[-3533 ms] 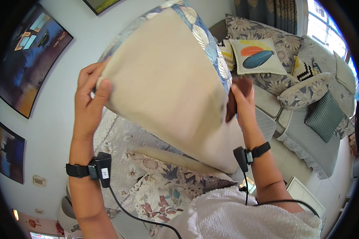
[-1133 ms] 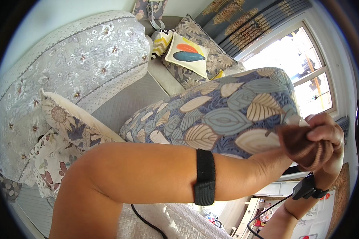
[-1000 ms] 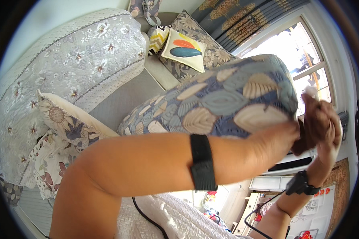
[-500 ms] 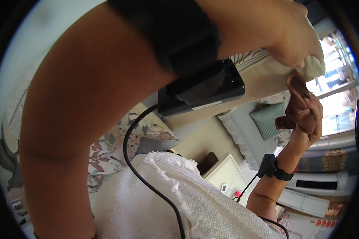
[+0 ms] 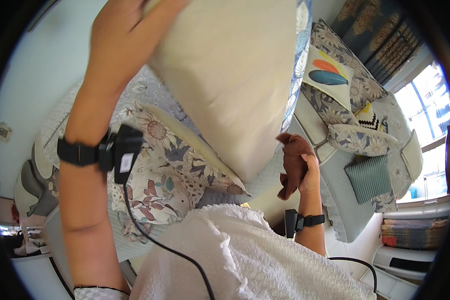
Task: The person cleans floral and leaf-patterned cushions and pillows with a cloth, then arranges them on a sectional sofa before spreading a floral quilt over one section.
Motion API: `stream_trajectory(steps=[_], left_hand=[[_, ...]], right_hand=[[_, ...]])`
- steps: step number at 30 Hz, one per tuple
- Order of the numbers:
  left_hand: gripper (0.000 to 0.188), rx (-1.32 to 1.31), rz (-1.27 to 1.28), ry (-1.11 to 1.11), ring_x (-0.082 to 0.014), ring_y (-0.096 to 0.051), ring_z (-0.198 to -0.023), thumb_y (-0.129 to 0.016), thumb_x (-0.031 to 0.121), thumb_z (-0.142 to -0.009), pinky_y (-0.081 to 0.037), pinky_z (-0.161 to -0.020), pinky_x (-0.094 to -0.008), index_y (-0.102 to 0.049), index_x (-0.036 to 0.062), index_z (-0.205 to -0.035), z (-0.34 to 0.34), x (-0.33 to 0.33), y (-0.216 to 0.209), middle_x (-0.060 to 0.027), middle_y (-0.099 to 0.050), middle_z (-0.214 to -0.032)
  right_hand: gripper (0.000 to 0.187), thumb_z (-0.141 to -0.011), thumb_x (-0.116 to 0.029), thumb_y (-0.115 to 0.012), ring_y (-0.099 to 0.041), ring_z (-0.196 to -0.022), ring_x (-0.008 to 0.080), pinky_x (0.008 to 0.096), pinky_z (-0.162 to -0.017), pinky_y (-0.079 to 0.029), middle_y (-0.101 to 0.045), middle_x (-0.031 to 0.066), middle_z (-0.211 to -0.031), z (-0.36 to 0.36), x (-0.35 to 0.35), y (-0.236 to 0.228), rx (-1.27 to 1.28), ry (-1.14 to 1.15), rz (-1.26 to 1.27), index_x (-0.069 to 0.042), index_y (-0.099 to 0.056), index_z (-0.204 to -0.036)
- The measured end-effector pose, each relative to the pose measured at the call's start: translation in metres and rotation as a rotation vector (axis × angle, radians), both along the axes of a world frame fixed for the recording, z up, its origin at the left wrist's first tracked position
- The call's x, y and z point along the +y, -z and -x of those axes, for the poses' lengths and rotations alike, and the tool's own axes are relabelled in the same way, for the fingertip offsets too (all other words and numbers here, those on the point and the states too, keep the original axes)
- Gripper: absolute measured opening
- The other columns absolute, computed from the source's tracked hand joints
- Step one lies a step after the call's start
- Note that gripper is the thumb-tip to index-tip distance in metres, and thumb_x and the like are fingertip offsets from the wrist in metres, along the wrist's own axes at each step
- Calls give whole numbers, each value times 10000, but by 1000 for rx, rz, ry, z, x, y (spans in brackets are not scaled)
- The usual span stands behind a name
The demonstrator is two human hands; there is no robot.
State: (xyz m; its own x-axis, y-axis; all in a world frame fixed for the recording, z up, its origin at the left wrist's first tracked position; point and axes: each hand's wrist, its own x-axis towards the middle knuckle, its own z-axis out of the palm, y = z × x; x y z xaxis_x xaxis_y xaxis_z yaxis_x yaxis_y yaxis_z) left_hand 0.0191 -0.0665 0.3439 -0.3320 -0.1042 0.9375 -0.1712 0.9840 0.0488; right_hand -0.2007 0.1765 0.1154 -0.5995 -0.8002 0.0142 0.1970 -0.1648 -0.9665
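Observation:
My left hand is raised at the upper left, gripping the edge of a large cushion. Its plain cream side faces me, and a blue patterned side shows along its right edge. Some of my left fingertips are hidden at the top of the picture. Lower right of the cushion, my right hand is closed around a crumpled brown cloth. The cloth hangs close to the cushion's right edge; whether they touch I cannot tell.
Floral cushions lie on the sofa below the raised one. Farther right, another sofa holds a feather-print cushion and a green striped cushion. A black cable runs from the device on my left wrist.
My left hand has swung from the upper right to the upper left with the cushion, which now faces me broadly. My right hand has shifted left and slightly down, still holding the brown cloth.

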Motion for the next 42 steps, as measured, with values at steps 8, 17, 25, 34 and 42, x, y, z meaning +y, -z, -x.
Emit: stream_trajectory(steps=[8, 17, 25, 34, 42], left_hand=[[233, 116, -330, -217, -173, -503, -1023, -555, 131, -857, -360, -914, -293, -543, 13, -1057, -101, 15, 48, -100, -526, -1159], [281, 428, -638, -313, -153, -494, -964, -565, 269, -870, -349, -906, -322, -500, 30, -1004, -249, 87, 116, -78, -536, -1082], [214, 546, -1009, -222, -118, -473, -885, -593, 258, -851, -360, -847, -293, -481, 85, -906, -297, 155, 176, -4, -522, -914], [614, 1010, -1303, -676, -252, -352, -1233, -382, 549, -873, -200, -1031, -422, -276, 163, -1338, -309, 187, 223, -81, -366, -1343], [471, 500, -885, -1026, -243, -348, -1230, -424, 246, -899, -281, -1013, -365, -335, 68, -1326, -320, 204, 169, -129, -377, -1334]], right_hand=[[170, -743, -33, -503, -579, -657, 197, 269, -590, -486, -588, 112, -731, 50, -37, 16, -212, -21, 35, -4, -548, -905], [431, -694, 89, -432, -577, -648, 125, 230, -639, -459, -598, 70, -739, 96, -85, 36, 146, -100, -17, 12, -560, -1098], [484, -760, -159, -603, -586, -759, 168, 263, -714, -459, -582, 118, -946, 75, -151, 7, 719, -397, -354, -98, -507, -1231], [421, -718, 2, -568, -497, -1029, 172, 279, -873, -405, -498, 51, -1116, 56, -144, -8, 331, -929, -209, -80, -590, -1130], [432, -747, 7, -519, -549, -958, 186, 264, -803, -455, -486, 94, -1193, 14, -109, -7, 253, -1090, -110, -32, -529, -1177]])
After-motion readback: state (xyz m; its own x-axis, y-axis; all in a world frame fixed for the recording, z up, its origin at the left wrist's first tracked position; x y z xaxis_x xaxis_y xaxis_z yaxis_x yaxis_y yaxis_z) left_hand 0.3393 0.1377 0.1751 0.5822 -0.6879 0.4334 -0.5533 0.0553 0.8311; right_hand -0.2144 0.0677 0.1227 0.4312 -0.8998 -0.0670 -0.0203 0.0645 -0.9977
